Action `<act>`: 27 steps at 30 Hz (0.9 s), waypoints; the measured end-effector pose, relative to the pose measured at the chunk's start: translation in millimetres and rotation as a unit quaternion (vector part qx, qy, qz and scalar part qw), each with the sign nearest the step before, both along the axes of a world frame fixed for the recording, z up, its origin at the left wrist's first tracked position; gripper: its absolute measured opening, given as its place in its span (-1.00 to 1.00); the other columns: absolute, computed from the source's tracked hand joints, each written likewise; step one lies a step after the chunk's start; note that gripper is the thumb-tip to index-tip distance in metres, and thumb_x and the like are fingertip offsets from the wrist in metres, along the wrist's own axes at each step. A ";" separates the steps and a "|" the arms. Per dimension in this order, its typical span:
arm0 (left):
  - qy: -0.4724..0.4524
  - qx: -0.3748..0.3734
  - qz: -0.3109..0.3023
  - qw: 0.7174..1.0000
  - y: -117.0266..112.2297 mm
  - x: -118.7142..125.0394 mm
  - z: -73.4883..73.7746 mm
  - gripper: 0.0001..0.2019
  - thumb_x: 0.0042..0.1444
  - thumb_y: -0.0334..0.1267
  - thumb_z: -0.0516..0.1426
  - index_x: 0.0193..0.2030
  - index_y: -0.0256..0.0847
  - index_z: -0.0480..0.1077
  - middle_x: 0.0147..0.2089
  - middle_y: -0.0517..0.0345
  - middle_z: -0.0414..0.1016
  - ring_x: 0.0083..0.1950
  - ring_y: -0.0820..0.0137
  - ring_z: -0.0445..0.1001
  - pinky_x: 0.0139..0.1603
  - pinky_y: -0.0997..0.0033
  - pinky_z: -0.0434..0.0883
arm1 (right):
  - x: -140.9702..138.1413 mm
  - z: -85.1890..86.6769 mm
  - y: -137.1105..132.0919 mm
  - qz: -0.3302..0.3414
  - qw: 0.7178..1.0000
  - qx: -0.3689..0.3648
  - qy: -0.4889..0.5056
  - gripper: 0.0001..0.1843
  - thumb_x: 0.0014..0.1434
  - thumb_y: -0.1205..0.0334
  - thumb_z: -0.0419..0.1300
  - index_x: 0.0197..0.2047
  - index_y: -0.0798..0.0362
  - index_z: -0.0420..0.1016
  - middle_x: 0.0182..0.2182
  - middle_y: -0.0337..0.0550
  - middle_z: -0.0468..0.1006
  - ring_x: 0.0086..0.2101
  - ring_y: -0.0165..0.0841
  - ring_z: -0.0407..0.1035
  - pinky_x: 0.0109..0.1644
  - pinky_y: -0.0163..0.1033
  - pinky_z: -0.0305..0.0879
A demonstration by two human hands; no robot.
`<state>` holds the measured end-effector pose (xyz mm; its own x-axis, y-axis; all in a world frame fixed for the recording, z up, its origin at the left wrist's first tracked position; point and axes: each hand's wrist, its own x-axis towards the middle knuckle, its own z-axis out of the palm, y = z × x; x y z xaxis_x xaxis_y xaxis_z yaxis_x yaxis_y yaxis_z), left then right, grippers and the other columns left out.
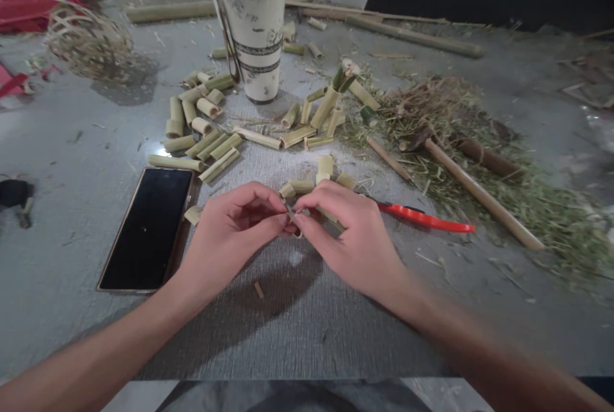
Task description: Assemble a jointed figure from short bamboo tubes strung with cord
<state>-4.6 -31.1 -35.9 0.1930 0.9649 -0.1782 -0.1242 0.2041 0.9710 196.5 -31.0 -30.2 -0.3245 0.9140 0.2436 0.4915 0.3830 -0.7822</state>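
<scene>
My left hand [240,223] and my right hand [348,229] meet at the fingertips above the grey table. Both are closed in a pinch on something small between them, mostly hidden by the fingers; I cannot make out what it is. Just beyond the fingertips lie short pieces of cut green stalk [302,186]. A red-handled tool [426,218] lies to the right of my right hand, its far end hidden behind that hand. Left of my left hand lies a phone [146,229] with a dark screen. A small sliver [259,290] rests on the table below my hands.
A white patterned cup [256,34] with a lid and strap stands at the back. Many stalk pieces [206,107] lie around it. To the right, a wooden-handled tool [484,194] rests on green shavings [542,223]. A woven ball [89,41] sits back left; keys [16,198] lie far left.
</scene>
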 end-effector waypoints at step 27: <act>-0.028 -0.012 -0.008 1.000 -0.1 -1.0 2.5 -0.90 0.18 -0.45 0.36 -0.25 -0.18 0.59 -0.36 0.24 0.65 -0.35 0.44 0.66 -0.24 0.50 0.66 | -1.6 -6.8 -0.6 0.048 0.974 0.210 -0.076 -0.80 0.42 0.46 0.14 -0.22 0.02 0.50 -0.32 -0.18 0.56 -0.28 -0.33 0.43 -0.12 -0.12 0.32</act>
